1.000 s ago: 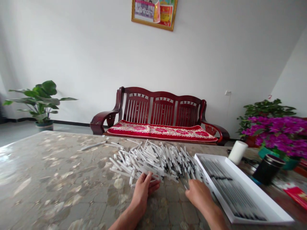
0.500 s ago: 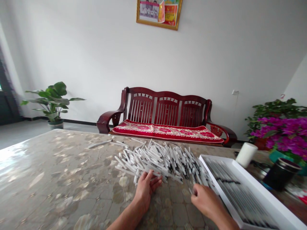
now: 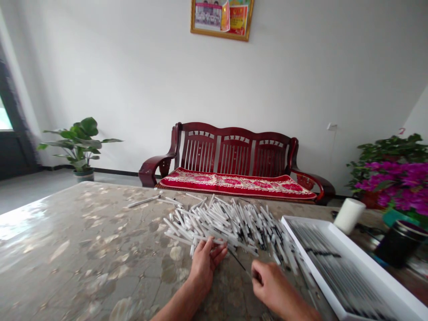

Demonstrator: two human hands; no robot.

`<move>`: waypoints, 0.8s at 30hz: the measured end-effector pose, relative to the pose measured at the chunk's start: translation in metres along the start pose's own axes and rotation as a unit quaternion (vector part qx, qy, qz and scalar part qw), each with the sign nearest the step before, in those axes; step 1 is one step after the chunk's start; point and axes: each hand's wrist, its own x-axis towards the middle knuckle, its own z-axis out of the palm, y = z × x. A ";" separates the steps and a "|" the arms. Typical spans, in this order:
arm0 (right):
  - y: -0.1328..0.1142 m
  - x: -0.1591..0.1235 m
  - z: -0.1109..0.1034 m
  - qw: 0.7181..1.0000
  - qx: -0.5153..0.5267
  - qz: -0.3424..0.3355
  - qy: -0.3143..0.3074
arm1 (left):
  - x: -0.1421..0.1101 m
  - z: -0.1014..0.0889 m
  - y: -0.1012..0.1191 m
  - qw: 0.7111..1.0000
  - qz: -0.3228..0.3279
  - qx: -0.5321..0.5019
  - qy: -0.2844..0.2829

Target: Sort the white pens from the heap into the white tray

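Pens (image 3: 337, 273) lined up in tray (image 3: 372, 267); large loose heap (image 3: 227, 218) beside it, unsorted. Right hand (image 3: 272, 285) pinches thin rod (image 3: 239, 261), angled toward left hand (image 3: 201, 264), fingers seemingly closed on white tube (image 3: 219, 241).

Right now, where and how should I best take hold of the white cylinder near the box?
I would grip the upper part of the white cylinder, coming from above: it stands on end, and the white box lies close on the near side, likely crowding a low grip.
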 end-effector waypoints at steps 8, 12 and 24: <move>0.001 0.001 0.004 1.000 0.004 0.000 0.002 | 0.000 0.001 0.000 1.000 0.001 0.007 -0.004; 0.005 0.000 0.004 1.000 0.025 0.002 0.007 | 0.001 0.001 0.001 1.000 -0.002 0.003 0.010; 0.003 -0.002 0.002 1.000 0.016 0.000 0.007 | 0.002 -0.003 -0.008 0.998 0.032 0.059 -0.023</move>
